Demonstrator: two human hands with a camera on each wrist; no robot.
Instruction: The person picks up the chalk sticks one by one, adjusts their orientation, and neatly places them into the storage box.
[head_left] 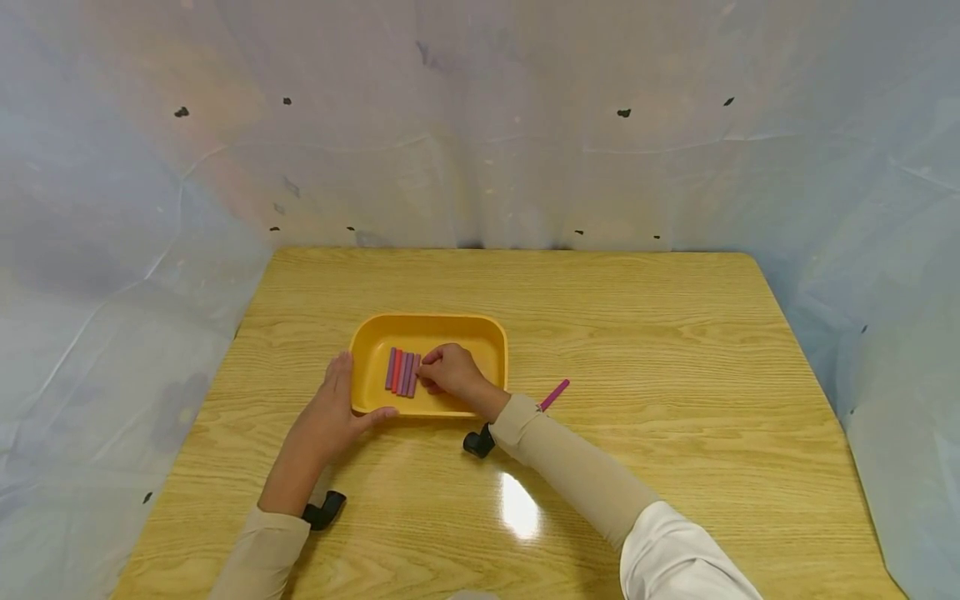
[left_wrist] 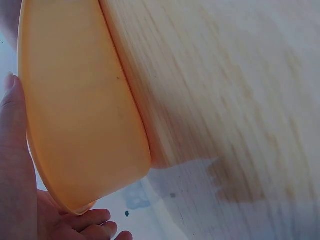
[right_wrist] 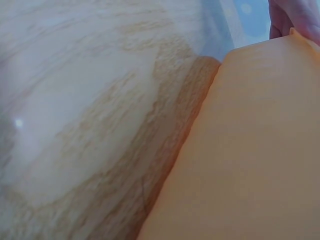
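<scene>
A yellow-orange plastic tray (head_left: 431, 321) stands on the table. My left hand (head_left: 330, 417) lies around its near left corner, fingers along the left side and thumb along the near rim. In the left wrist view, the left thumb (left_wrist: 12, 115) touches the rim and the fingertips show past the corner. Several purple sticks (head_left: 408, 375) and a red stick (head_left: 397, 372) lie side by side inside the tray. With bent fingers, my right hand (head_left: 453, 371) pinches the purple stick at the right end of the row. Its fingertips are hidden in the right wrist view.
A magenta stick (head_left: 556, 393) lies on the wooden table (head_left: 637, 333) right of the tray, partly behind the right sleeve. Black wrist-worn devices (head_left: 477, 442) sit under both wrists. Pale plastic sheeting (head_left: 525, 183) hangs behind the table and along its sides.
</scene>
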